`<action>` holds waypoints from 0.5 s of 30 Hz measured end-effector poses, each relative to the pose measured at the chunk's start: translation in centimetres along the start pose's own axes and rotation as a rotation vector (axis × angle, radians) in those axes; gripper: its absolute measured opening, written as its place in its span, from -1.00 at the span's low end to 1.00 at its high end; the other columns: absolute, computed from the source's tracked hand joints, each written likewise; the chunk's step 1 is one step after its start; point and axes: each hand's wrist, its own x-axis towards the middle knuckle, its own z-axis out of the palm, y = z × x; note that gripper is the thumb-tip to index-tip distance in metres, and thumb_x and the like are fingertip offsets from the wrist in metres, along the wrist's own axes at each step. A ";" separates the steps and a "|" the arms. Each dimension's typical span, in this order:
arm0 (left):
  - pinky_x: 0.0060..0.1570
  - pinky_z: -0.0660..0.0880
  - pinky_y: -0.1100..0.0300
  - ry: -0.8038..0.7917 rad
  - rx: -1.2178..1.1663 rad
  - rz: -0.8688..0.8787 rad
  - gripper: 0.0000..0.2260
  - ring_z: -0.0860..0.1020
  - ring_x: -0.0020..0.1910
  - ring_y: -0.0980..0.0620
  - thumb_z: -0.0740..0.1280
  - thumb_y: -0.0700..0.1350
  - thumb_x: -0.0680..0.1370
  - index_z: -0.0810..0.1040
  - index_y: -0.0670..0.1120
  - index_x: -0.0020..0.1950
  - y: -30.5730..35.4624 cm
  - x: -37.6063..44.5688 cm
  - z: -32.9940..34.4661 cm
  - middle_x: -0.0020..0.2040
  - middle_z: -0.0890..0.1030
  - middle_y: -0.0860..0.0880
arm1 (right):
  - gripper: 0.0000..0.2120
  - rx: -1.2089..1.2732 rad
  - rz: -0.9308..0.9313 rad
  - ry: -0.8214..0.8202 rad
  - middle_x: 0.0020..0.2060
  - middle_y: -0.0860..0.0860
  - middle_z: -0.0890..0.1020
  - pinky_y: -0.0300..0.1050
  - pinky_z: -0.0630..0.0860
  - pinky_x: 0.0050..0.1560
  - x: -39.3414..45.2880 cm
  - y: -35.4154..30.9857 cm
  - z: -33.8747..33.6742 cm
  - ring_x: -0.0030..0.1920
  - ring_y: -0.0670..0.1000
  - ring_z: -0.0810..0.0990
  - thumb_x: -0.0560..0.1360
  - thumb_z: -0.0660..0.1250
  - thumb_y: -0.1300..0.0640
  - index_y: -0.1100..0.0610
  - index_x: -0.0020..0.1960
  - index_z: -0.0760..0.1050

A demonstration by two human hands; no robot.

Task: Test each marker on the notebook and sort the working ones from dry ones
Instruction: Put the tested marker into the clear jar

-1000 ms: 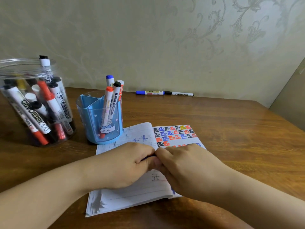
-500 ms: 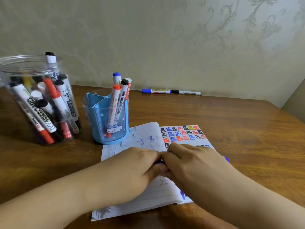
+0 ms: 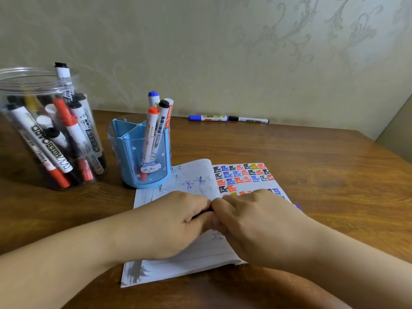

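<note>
Together both hands [image 3: 214,219] grip a blue marker [image 3: 297,207] over the notebook [image 3: 196,259].

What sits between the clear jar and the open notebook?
In the head view, the blue pen holder with four markers in it stands between the clear jar and the notebook, just past the left page's far corner.

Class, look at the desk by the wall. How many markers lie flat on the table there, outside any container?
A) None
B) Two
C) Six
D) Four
B: a blue-capped marker and a black-capped marker lie end to end on the table near the wall; the other loose markers stand in the clear jar or the blue holder.
</note>
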 end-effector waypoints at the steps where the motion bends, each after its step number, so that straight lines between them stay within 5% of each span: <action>1: -0.04 0.47 0.09 -0.003 -0.002 -0.004 -0.77 0.57 -0.08 0.13 0.18 0.07 0.57 0.56 0.00 0.00 -0.1 0.0 0.1 -0.09 0.64 0.06 | -0.91 0.023 0.004 -0.023 -0.49 -0.01 0.45 -0.17 0.21 -0.62 0.0 0.0 0.1 -0.59 0.05 0.36 0.39 0.17 0.13 0.10 -0.27 0.37; 5: -0.05 0.47 0.05 -0.016 -0.009 -0.017 -0.76 0.57 -0.11 0.13 0.18 0.09 0.56 0.56 0.00 -0.03 -0.5 -0.1 0.3 -0.12 0.63 0.06 | -0.83 0.033 0.015 -0.054 -0.49 0.00 0.46 -0.12 0.31 -0.65 0.0 0.1 0.5 -0.59 0.08 0.38 0.48 0.13 0.08 0.11 -0.24 0.38; 10: -0.07 0.45 0.13 -0.026 0.015 -0.026 -0.69 0.53 -0.13 0.14 0.12 0.16 0.55 0.55 0.02 -0.03 -0.5 -0.4 0.4 -0.12 0.60 0.06 | -0.48 0.033 0.061 -0.078 -0.52 -0.04 0.46 -0.13 0.33 -0.65 -0.4 0.3 0.9 -0.61 0.06 0.41 0.64 -0.17 -0.08 0.07 -0.13 0.50; 13: -0.22 0.40 0.26 0.007 0.108 -0.042 -0.74 0.49 -0.23 0.15 0.07 0.17 0.54 0.43 0.09 -0.22 -0.3 -0.3 0.4 -0.27 0.52 0.09 | -0.62 0.097 0.178 -0.207 -0.17 0.00 0.62 -0.04 0.50 -0.28 0.5 -0.1 -0.1 -0.21 0.09 0.61 0.61 -0.04 -0.17 0.01 0.24 0.35; 15: -0.26 0.34 0.28 0.057 0.148 -0.068 -0.74 0.46 -0.25 0.13 0.09 0.16 0.55 0.37 0.07 -0.26 -0.4 -0.3 0.3 -0.30 0.48 0.07 | -0.57 0.218 0.313 -0.267 0.01 0.00 0.60 -0.06 0.43 -0.09 0.0 0.0 -0.5 0.01 0.08 0.56 0.58 0.06 -0.17 -0.04 0.38 0.13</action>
